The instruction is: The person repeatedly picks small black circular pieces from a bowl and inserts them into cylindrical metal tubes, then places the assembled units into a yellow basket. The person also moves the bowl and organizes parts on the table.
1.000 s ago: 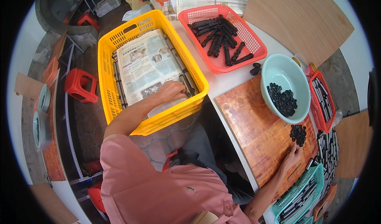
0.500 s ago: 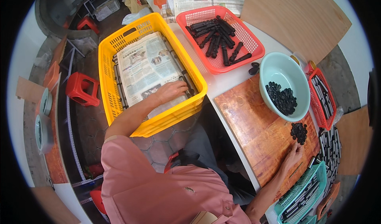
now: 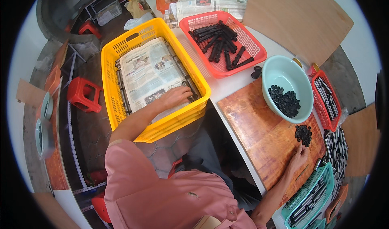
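Observation:
My left hand (image 3: pixel 176 96) reaches into the yellow crate (image 3: pixel 206 82), its fingers curled on a dark rod (image 3: pixel 188 83) by the right inner wall. Folded newspaper (image 3: pixel 137 77) lies in that crate, with more dark rods along both sides. On the brown wooden board (image 3: pixel 251 125), my right hand (image 3: pixel 298 159) has its fingertips pinched together at the near edge of a small pile of black round caps (image 3: pixel 302 135). Whether a cap is between those fingertips is too small to tell. Beyond the pile stands a pale green bowl (image 3: pixel 279 66) holding many similar black caps.
A red basket (image 3: pixel 257 52) of black ridged parts sits at the back. To the right are a smaller red basket (image 3: pixel 333 125) and a green basket (image 3: pixel 330 176), both with metallic rods, and a heap of rods (image 3: pixel 337 146). A red stool (image 3: pixel 83 94) stands at left.
My left hand has shifted slightly down along the crate's right side, exposing more of the rod there. The right hand stays by the caps. The view has tilted slightly.

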Demonstrator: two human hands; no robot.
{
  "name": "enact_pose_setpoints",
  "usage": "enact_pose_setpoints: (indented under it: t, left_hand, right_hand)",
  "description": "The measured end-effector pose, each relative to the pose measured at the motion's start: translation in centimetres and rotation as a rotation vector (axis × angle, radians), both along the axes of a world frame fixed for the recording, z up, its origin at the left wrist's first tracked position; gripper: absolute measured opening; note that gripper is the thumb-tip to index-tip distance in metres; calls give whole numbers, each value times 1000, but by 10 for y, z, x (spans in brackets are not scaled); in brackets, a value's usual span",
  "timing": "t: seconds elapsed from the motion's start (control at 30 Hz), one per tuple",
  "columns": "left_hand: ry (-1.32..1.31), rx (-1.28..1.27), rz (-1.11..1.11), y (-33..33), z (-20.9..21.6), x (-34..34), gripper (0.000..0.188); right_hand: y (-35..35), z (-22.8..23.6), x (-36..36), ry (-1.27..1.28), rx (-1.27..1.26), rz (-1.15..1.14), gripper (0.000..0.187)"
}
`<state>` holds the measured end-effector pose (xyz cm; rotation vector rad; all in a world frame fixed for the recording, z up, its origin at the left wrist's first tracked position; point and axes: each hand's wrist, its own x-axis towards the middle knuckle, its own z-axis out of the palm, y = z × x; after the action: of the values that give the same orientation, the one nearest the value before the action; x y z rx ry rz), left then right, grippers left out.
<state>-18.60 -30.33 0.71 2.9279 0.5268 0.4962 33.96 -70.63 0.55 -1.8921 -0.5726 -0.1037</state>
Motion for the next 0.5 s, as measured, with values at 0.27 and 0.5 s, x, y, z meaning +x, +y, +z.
enact_pose_setpoints:
  t: [0.27, 0.5]
  left_hand:
    - [55, 2, -73, -10, 14, 6, 28]
    - [35, -25, -83, -12, 17, 18, 26]
  right_hand:
    - [7, 17, -18, 92, -49, 7, 29]
    - [-2, 1, -2, -112, -46, -19, 36]
